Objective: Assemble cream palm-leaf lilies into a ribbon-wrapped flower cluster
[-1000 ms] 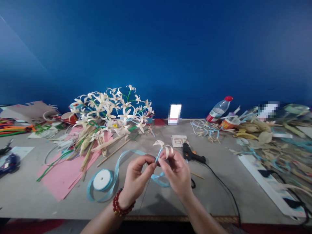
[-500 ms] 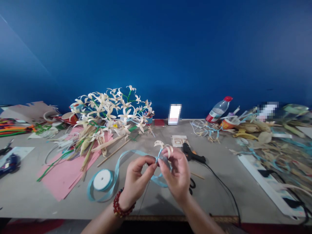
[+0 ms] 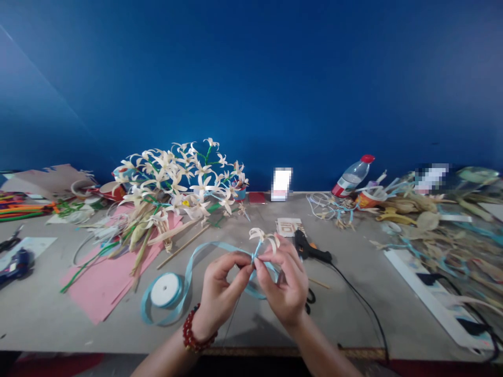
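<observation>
Between my two hands, above the middle of the table, is a small handmade flower (image 3: 257, 234) with curled cream petals and a stem wrapped in light blue. My left hand (image 3: 226, 280), with a red bead bracelet at the wrist, pinches the lower stem between thumb and forefinger. My right hand (image 3: 285, 277) pinches close by, at the blue ribbon (image 3: 195, 262) where it meets the stem. That ribbon loops left to its white-cored spool (image 3: 164, 289), lying on the table. Part of the ribbon is hidden behind my fingers.
A black glue gun (image 3: 314, 248) with its cord lies right of my hands, with black scissor handles (image 3: 310, 300) partly hidden beside my wrist. Left are pink sheets (image 3: 100, 283) and a cluster of cream flowers (image 3: 184, 173). A white power strip (image 3: 428, 298) lies right; a bottle (image 3: 353, 175) stands behind.
My right fingers have shifted slightly down from the petals to the stem, so more of the flower shows. The ribbon loop behind my hands has moved up. My left hand holds its place.
</observation>
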Motion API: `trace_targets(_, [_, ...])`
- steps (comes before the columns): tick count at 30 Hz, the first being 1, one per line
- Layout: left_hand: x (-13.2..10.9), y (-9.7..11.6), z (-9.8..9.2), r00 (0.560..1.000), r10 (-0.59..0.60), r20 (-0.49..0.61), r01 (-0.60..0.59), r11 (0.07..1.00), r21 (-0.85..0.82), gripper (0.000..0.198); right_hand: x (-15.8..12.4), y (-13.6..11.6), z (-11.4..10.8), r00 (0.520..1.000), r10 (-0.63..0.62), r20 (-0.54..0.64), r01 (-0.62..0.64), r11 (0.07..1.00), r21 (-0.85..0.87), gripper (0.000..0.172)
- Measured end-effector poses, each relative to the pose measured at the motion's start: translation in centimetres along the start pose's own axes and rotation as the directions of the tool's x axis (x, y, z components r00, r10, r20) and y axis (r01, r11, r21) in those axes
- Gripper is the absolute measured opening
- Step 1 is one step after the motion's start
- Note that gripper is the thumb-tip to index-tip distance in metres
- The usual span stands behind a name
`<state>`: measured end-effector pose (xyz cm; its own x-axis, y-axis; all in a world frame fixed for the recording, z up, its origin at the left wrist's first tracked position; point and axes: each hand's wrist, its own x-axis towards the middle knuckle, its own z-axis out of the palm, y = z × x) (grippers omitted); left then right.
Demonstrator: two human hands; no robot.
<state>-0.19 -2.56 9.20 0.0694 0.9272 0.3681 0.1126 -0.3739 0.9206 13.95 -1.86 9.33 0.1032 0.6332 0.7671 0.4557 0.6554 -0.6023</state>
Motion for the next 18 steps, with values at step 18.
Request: trace_targets(18, [0.24,0.49,0.11,0.996,0.082,0.033,-0.082,0.996,0.016,0.009,-0.05,-0.1,-0.09,0.998,0.063,0.029,-0.065,0.994,0.09,0.017])
